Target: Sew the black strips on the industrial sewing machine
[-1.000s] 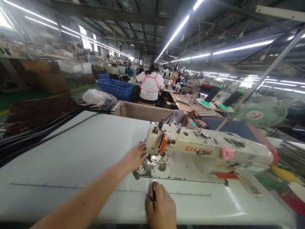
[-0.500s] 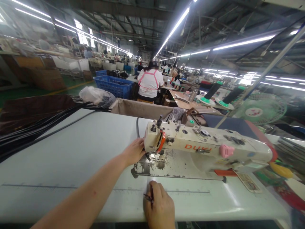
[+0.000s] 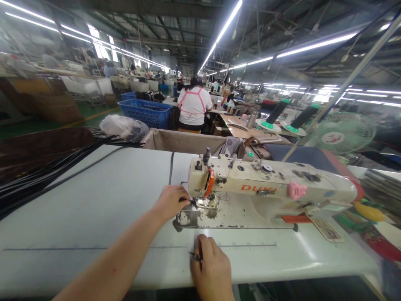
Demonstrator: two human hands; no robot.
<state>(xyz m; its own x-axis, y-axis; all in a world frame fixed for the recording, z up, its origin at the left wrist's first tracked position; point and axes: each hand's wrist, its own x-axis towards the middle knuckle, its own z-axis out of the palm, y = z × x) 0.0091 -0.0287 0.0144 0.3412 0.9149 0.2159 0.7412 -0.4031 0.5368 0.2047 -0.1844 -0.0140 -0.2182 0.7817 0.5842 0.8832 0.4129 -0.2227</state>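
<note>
My left hand [image 3: 173, 201] is at the needle end of the white sewing machine [image 3: 269, 179], left of the presser foot. Its fingers are pinched on a narrow dark strap [image 3: 171, 167], whose end shows by the foot; the strap runs back over the far side of the table. Near the table's front edge my right hand [image 3: 212, 265] is curled around small thread snips [image 3: 194, 256], with only their dark metal tips showing. The stitch plate [image 3: 205, 203] lies just right of my left fingertips.
Long black straps [image 3: 62, 175] lie along the table's left edge. A ruler scale [image 3: 94, 249] is marked across the white table [image 3: 103, 209]. Behind stand a fabric-lined bin [image 3: 175, 141], a blue basket [image 3: 147, 113] and a seated co-worker [image 3: 192, 104]. Thread cones [image 3: 275, 115] and a fan [image 3: 341, 136] stand right.
My left hand has shifted slightly left, away from the machine head, so the dark strap's end by the foot now shows. My right hand stays in nearly the same place with the snips.
</note>
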